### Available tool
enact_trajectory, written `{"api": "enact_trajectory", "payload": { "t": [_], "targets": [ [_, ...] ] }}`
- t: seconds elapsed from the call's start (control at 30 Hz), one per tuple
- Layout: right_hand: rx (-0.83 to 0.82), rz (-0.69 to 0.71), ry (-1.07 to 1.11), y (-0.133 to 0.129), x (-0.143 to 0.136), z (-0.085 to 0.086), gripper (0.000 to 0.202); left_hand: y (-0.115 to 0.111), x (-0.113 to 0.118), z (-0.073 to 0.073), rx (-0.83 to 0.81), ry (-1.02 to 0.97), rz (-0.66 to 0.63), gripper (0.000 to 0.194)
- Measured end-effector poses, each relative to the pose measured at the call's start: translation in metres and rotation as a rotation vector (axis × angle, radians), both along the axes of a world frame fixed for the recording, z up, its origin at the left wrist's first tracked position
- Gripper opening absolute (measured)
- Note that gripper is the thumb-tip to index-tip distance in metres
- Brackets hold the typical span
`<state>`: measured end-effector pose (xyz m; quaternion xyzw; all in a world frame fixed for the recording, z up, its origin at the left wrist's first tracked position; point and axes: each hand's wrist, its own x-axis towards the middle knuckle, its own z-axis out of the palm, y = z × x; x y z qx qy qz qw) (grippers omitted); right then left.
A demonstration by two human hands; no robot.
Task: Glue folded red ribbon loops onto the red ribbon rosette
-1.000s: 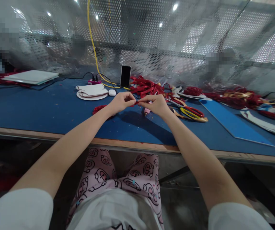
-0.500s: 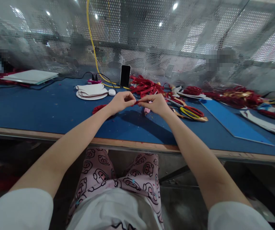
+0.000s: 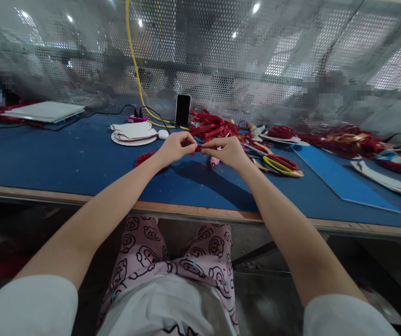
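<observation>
My left hand point(image 3: 177, 148) and my right hand point(image 3: 225, 150) meet above the blue table point(image 3: 92, 163), fingertips almost touching. Between them is a short piece of red ribbon point(image 3: 198, 149), pinched at one end by each hand. Most of the ribbon is covered by the fingers. Under my left wrist lies a fuzzy red bundle point(image 3: 143, 158), partly hidden by the forearm. Just below my right fingers a pink pen-like tool point(image 3: 214, 161) rests on the table, its tip pointing toward me.
Behind my hands are a heap of red ribbons point(image 3: 212, 126) and an upright phone point(image 3: 183, 110). Scissors with red and yellow handles point(image 3: 280, 164) lie right, before a blue board point(image 3: 340, 179). White cut pieces point(image 3: 134, 134) are stacked left. A perforated metal screen point(image 3: 207, 56) closes the back.
The fingertips have drawn slightly apart, and more of the red ribbon shows between them. Everything else on the table stays as it was.
</observation>
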<state>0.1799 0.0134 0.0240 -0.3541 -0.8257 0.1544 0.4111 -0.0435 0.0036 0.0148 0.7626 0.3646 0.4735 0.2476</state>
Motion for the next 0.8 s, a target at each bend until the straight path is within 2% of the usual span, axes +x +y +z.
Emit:
{"api": "enact_trajectory", "payload": {
  "t": [0.17,0.47,0.8],
  "targets": [
    [0.021,-0.009,0.006,-0.0016,-0.0013,0.0002,0.023,-0.0007,0.0001,0.0009,-0.003,0.001,-0.003,0.011],
    [0.013,0.014,0.019,-0.0038,-0.0032,0.0007,0.03,-0.0028,0.0006,0.0014,-0.016,0.021,-0.008,0.01],
    [0.011,0.008,0.009,-0.0074,-0.0047,0.0017,0.026,-0.0043,0.0001,0.0016,-0.002,0.058,-0.01,0.01]
  ]
}}
